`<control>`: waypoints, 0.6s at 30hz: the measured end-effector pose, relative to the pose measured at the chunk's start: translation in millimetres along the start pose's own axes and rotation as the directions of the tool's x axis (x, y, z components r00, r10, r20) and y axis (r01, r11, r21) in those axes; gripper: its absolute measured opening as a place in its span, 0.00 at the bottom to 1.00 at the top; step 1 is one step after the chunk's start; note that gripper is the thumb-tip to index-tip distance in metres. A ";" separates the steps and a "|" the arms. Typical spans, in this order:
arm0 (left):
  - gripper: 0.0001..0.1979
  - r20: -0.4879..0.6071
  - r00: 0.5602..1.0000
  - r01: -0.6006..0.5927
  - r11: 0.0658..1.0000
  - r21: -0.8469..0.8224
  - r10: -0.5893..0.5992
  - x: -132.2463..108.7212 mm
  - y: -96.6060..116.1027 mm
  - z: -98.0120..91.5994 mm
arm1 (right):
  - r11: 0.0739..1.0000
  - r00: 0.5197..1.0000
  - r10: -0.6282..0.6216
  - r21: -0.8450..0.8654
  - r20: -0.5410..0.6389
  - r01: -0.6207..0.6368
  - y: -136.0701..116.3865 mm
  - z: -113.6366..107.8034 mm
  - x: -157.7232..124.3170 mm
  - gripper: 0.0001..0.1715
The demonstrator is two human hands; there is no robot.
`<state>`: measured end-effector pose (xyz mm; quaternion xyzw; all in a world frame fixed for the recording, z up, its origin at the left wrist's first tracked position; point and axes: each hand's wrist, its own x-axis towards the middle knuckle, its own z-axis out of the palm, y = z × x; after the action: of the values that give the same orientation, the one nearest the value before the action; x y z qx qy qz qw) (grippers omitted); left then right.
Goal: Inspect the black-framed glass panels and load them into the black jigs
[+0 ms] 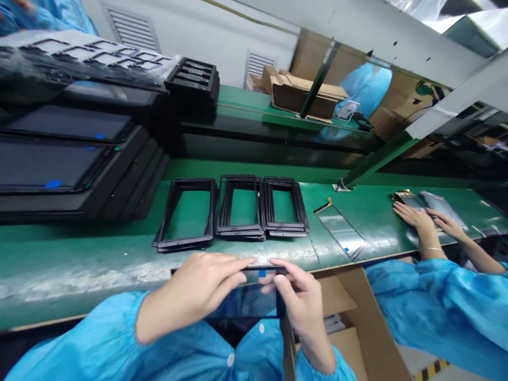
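Observation:
My left hand (200, 288) and my right hand (297, 296) together hold a dark glass screen panel (246, 301) just above my lap, at the near edge of the green conveyor belt (79, 259). The left fingers stretch along the panel's top edge. My right thumb and fingers pinch its right side near a small blue tab (262, 273). On the belt just beyond stand three stacks of black rectangular frames (242, 209).
Trays of dark panels (59, 159) are piled at the left. A loose glass panel (340, 230) lies on the belt to the right. A co-worker's hands (420, 218) rest on panels at the far right. Cardboard boxes (305, 92) sit beyond.

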<state>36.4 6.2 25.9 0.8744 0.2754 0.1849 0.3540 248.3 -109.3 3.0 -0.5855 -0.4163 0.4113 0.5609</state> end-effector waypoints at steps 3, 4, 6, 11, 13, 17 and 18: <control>0.19 0.073 0.987 0.157 0.960 -0.234 -0.143 1.8 7.0 5.2 | 0.990 0.993 0.044 0.131 0.113 -0.059 -0.6 1.8 8.9 0.24; 0.20 0.075 0.975 0.224 0.914 -0.339 -0.211 1.2 7.8 7.2 | 0.978 0.992 0.081 0.183 0.091 -0.097 0.6 1.1 11.5 0.26; 0.21 0.090 0.936 0.332 0.768 -0.548 -0.341 -2.2 6.7 12.0 | 0.955 0.988 0.156 0.254 0.019 -0.156 5.5 -1.3 15.7 0.28; 0.24 0.099 0.874 0.370 0.517 -0.772 -0.476 -13.7 -0.8 23.7 | 0.920 0.968 0.228 0.348 -0.102 -0.180 17.6 -1.0 21.3 0.30; 0.26 0.101 0.860 0.375 0.486 -0.789 -0.500 -15.6 -1.0 26.3 | 0.924 0.969 0.217 0.345 -0.121 -0.164 16.3 2.4 22.0 0.30; 0.30 0.111 0.840 0.393 0.455 -0.799 -0.530 -18.2 1.6 28.1 | 0.971 0.984 0.113 0.224 -0.136 -0.081 7.0 4.6 21.2 0.31; 0.31 0.109 0.833 0.396 0.447 -0.802 -0.542 -19.1 1.9 27.8 | 0.979 0.987 0.089 0.193 -0.137 -0.061 4.8 3.6 20.4 0.31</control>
<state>36.6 -21.0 5.8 0.4909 0.4217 0.2531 0.7191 251.4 -88.9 -2.2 -0.5735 -0.3113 0.4262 0.6266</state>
